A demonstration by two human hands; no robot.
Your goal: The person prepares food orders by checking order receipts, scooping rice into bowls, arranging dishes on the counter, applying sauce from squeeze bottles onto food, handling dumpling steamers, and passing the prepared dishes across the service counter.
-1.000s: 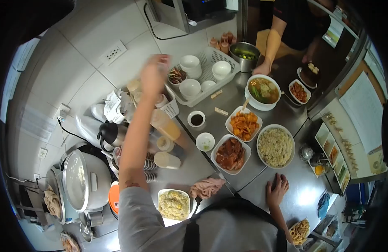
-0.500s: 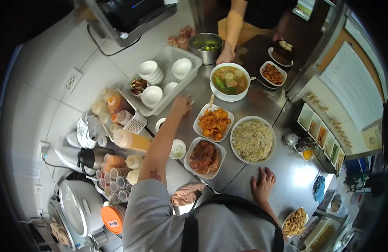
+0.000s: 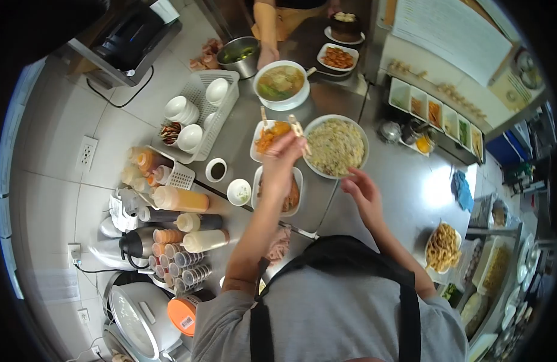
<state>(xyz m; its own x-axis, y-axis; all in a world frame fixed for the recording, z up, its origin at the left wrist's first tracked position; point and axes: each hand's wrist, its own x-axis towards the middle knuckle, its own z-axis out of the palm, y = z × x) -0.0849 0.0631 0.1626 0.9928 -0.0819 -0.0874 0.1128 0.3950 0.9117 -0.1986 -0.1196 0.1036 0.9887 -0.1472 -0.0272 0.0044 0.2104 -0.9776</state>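
Note:
My left hand (image 3: 284,151) is closed over the dishes, with what look like wooden clothespins (image 3: 297,128) at its fingertips. Below it, partly hidden by the hand and forearm, are a dish of orange food (image 3: 267,143) and a dish of glazed brown meat (image 3: 295,196). Another small wooden piece (image 3: 263,114) stands at the orange dish's rim. My right hand (image 3: 364,193) is open, fingers bent and apart, near the lower right rim of a round plate of fried rice (image 3: 336,146). Whether it touches the rim I cannot tell.
Across the counter, a person's hand (image 3: 267,55) is at a soup bowl (image 3: 280,82). A white basket (image 3: 221,111) holds small bowls. Sauce bottles (image 3: 181,199) crowd the left. A topping rack (image 3: 435,114) and blue cloth (image 3: 462,190) lie right; a noodle bowl (image 3: 443,248) is lower right.
My left hand has come back from beside the basket to above the dishes, now with the clothespin-like pieces. My right hand has lifted off the counter towards the rice plate. The view has turned.

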